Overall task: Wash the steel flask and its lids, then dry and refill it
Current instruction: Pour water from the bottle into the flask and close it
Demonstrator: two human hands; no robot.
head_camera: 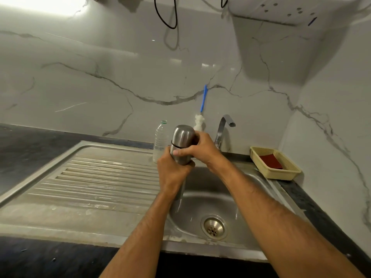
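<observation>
I hold the steel flask upright above the left part of the sink basin. My left hand grips its body from below. My right hand wraps round its upper part, just under and beside the domed steel cap lid, with the thumb across the front. The cap sits on the flask. The flask's lower end shows below my left hand.
A clear plastic water bottle stands behind the flask on the ribbed drainboard. A blue-handled bottle brush leans on the marble wall. The tap is behind the basin; a yellow basket holding a red scrub pad sits right.
</observation>
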